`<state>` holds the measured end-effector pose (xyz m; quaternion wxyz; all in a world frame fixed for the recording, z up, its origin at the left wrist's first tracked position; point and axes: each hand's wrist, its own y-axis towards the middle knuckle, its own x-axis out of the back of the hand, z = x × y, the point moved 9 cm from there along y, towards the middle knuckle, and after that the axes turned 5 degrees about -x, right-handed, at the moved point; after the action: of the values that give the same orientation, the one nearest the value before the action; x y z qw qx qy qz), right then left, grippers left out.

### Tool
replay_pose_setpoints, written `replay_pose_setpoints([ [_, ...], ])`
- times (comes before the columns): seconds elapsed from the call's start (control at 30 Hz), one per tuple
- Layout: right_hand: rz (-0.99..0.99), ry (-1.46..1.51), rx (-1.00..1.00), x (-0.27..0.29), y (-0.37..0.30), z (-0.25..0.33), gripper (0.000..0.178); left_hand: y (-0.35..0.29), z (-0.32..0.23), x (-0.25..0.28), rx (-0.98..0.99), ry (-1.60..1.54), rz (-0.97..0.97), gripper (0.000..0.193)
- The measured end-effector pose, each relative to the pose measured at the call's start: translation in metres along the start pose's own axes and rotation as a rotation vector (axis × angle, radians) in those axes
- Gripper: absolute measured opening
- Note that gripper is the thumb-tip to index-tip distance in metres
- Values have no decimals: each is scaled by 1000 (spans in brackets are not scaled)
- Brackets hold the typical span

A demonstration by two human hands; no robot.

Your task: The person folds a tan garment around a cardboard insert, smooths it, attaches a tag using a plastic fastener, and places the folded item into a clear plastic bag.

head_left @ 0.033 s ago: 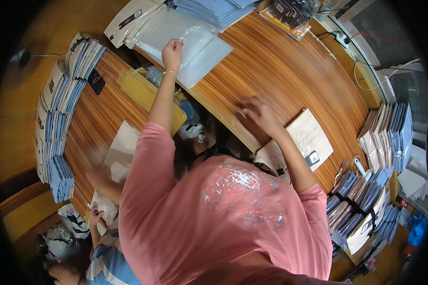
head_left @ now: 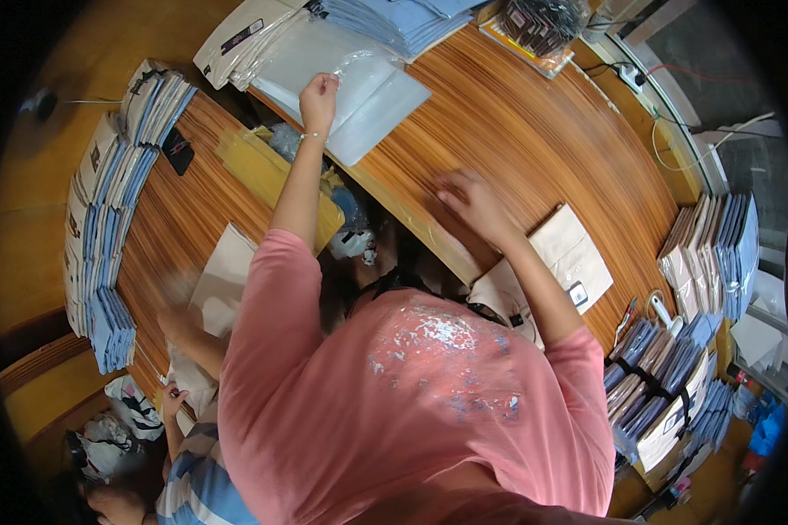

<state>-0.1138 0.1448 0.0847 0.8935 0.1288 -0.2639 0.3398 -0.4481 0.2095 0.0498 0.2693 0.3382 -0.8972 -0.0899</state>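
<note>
My left hand is stretched to the far left of the table, its fingertips pinched at the edge of a clear plastic bag on a pile of similar bags. Over the bare wood to the right, my right hand hovers with bent fingers apart and nothing visible in them. Below that forearm, a folded cream shirt with a small tag lies near the table's front edge. My arm hides part of it.
Packed cream shirts and blue shirts lie at the far edge. More stacks line the left table, where a co-worker's arm rests by cream cloth. A dark phone lies there. Bundled shirts stand at right.
My right hand has shifted slightly, with its fingers a little higher. My left hand keeps its place at the plastic bag.
</note>
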Motion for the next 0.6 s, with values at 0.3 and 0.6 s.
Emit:
replay_pose_setpoints([
  [0.3, -340, -475, 167, -74, 232, 9, 14, -19, -47, 10, -286, 168, -62, 15],
  [0.6, -293, -82, 222, -52, 187, 13, 11, -23, 6, -19, -195, 161, 368, 20],
])
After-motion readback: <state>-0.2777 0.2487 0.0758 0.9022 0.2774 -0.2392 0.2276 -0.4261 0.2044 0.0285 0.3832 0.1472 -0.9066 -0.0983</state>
